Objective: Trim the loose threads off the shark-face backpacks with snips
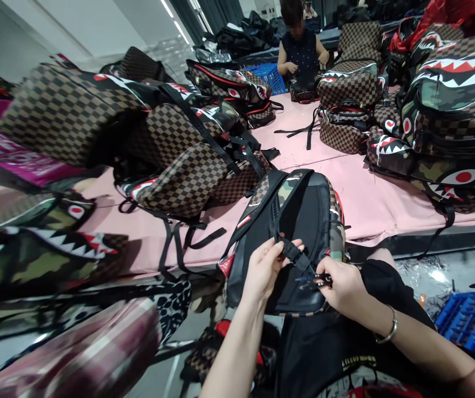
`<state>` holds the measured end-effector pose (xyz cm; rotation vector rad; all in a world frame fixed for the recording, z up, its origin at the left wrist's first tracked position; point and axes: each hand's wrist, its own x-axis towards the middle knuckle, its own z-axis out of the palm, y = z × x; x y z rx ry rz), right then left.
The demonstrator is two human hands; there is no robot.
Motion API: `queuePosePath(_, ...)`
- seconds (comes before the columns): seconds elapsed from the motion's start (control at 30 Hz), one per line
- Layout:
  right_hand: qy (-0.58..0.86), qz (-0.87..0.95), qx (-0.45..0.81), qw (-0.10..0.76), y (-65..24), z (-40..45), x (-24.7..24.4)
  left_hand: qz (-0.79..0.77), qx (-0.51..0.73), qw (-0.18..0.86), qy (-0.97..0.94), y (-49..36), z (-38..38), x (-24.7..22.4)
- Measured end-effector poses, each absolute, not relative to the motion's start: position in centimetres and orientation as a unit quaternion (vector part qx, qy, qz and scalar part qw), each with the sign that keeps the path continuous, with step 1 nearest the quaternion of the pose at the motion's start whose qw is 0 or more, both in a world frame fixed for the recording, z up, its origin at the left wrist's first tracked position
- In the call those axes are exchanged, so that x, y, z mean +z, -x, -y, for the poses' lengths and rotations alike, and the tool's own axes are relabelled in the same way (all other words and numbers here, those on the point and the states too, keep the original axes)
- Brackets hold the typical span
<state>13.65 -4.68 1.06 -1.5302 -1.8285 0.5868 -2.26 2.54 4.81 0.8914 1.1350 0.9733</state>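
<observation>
A person's left hand (264, 271) pinches a black strap (297, 257) while the right hand (340, 284) grips a small black tool (323, 279) by its lower end, over a backpack (314, 221) lying straps-up at the near edge of a pink tabletop (370, 204). Checkered bags (187, 182) crowd the left side.
</observation>
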Motion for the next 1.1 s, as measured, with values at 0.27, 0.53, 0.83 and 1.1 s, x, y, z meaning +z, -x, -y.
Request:
queuePosePath(0.27,0.515,0.683,0.260,0.447,-17.6,4.0,2.5,-0.455,0.446,0.721,-0.272,0.3,-0.8,4.7)
queuePosePath(0.53,0.476,0.761,0.223,0.379,-19.5,1.1,3.7,-0.468,0.401,0.720,-0.320,0.0,-0.5,4.7)
queuePosePath(0.83,0.430,0.796,0.213,0.368,-20.6,0.4,3.6,-0.448,0.375,0.734,-0.345,-0.2,-0.7,4.5)
queuePosePath(1.1,0.401,0.820,0.179,0.367,-20.3,0.1,3.8,-0.433,0.359,0.748,-0.352,-0.6,-0.7,4.3)
